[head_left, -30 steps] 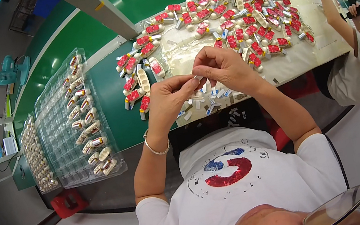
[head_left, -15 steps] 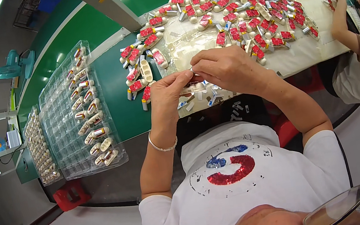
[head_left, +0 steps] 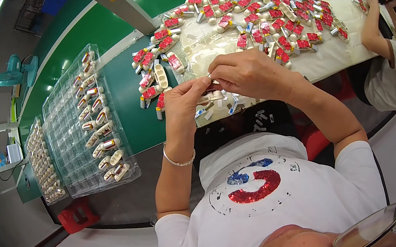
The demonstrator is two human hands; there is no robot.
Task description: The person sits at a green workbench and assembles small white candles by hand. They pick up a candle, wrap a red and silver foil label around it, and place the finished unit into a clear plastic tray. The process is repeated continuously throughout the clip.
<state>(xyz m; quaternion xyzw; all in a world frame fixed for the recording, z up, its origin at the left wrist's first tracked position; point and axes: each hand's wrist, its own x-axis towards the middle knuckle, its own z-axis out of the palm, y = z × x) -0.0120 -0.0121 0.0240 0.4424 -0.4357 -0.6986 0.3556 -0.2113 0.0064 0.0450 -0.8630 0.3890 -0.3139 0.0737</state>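
Both your hands meet in a narrow pinch. Your left hand (head_left: 184, 97) seems to hold the cream piece (head_left: 212, 97), which sits just below the joined fingertips and is partly hidden by them. Your right hand (head_left: 249, 72) appears to pinch a pale sliver (head_left: 210, 75) at the top of the grip; it is too small to tell exactly what it is.

Beyond and to the right of the grip, red-labelled pieces (head_left: 277, 25) crowd a pale sheet on the bench (head_left: 129, 116). Just under the grip, near the bench edge, lie small white and blue strips (head_left: 233, 107). Well left of it, a clear tray (head_left: 69, 150) carries more cream pieces along its near side.

The step in hand looks like fine fingertip work on that one piece, likely handling the sliver. The next move calls for a steady left hold and a light, precise right pinch.
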